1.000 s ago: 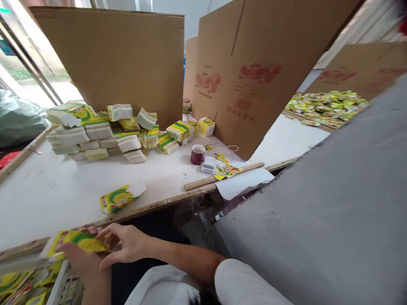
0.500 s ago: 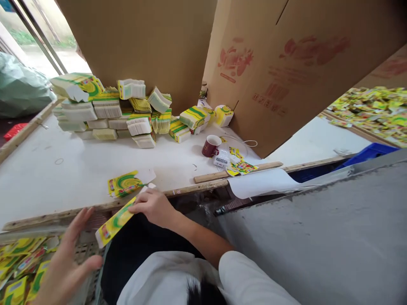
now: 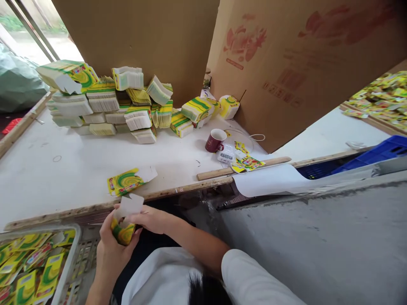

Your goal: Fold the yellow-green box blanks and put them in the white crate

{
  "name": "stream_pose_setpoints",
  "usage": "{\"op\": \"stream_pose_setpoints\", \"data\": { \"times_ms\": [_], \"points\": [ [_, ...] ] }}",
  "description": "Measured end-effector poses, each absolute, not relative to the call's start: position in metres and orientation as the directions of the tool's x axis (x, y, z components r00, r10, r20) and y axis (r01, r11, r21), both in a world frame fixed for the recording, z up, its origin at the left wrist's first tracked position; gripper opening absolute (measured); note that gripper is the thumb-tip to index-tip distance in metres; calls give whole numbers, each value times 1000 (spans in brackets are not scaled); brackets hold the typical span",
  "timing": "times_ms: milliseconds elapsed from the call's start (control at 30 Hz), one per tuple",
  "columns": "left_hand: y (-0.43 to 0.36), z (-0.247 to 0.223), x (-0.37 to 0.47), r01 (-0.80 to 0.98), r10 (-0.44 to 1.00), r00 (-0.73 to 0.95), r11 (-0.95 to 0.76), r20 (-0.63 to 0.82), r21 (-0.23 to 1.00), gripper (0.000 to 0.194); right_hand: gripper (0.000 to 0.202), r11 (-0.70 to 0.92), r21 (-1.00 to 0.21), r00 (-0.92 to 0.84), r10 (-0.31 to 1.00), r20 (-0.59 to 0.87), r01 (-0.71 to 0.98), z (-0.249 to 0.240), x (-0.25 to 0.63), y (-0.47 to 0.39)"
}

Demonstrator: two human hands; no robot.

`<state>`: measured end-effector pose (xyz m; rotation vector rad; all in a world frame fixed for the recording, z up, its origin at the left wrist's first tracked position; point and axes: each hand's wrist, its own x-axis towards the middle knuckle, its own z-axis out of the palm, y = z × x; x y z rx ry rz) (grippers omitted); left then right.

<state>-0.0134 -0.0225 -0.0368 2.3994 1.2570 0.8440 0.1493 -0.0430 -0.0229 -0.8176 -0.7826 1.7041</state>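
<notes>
A yellow and green carton (image 3: 124,234) with a raised white flap is held between both hands below the table's front edge. My left hand (image 3: 111,243) wraps round its lower part. The fingers of my right hand (image 3: 148,218) are closed at its upper end, beside the flap. Just beyond the hands, a flattened yellow carton (image 3: 125,181) lies on the white table (image 3: 79,156), its white flaps pointing right.
Stacked bundles of cartons (image 3: 104,103) line the back left. A maroon mug (image 3: 215,140) and a small white device (image 3: 226,156) stand right of centre. A bin (image 3: 74,243) of cartons is at lower left. Large cardboard boxes (image 3: 140,38) rise behind.
My left hand has moved right and closed round the carton, which my right hand alone held before. The carton is now more upright, its white flap raised. The view has shifted slightly.
</notes>
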Motion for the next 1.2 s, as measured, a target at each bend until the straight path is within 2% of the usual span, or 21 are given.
{"op": "stream_pose_setpoints", "data": {
  "times_ms": [100, 233, 333, 400, 467, 533, 600, 667, 733, 800, 933, 967, 1133, 1200],
  "points": [
    [-22, -39, -14, 580, 746, 532, -666, 401, 470, 74, 54, -320, -822, -367, 918, -147, -471, -26, 155, -42],
    [-21, -39, -13, 583, 745, 543, -666, 386, 466, 66, 69, -259, -804, -215, 962, -166, -536, -32, 156, -46],
    [-20, -39, -14, 566, 749, 608, -641, 263, 518, 66, 89, -211, -806, -133, 977, -165, -553, -38, 152, -49],
    [-19, -41, -17, 594, 768, 621, -590, 154, 547, 62, 95, -182, -843, -102, 983, -151, -506, -41, 150, -52],
    [-16, -44, -20, 626, 793, 602, -539, 89, 563, 56, 92, -93, -923, -78, 995, -69, -373, -41, 147, -55],
    [-12, -50, -21, 593, 780, 617, -551, 109, 587, 43, 82, 78, -987, -110, 990, 93, -137, -37, 146, -59],
    [-9, -54, -21, 529, 762, 623, -577, 177, 622, 34, 65, 229, -969, -166, 963, 212, 96, -32, 147, -61],
    [-7, -55, -20, 511, 784, 570, -571, 244, 643, 42, 43, 280, -932, -127, 958, 257, 230, -27, 150, -60],
    [-6, -53, -22, 540, 826, 490, -537, 277, 648, 64, 34, 284, -916, -58, 958, 279, 283, -24, 154, -55],
    [-6, -48, -26, 594, 861, 446, -490, 245, 638, 76, 33, 313, -901, -70, 949, 307, 302, -21, 157, -52],
    [-5, -41, -34, 719, 905, 425, -333, -7, 610, 67, 45, 357, -870, -259, 925, 279, 339, -16, 154, -53],
    [-4, -40, -33, 728, 902, 431, -330, -26, 601, 64, 47, 350, -866, -275, 926, 260, 358, -15, 152, -54],
    [0, -33, -30, 653, 845, 479, -523, 237, 548, 56, 39, 327, -853, -193, 943, 270, 407, -22, 149, -54],
    [0, -33, -33, 663, 867, 444, -488, 227, 567, 60, 37, 324, -848, -171, 946, 276, 420, -26, 152, -52]
  ]
}}
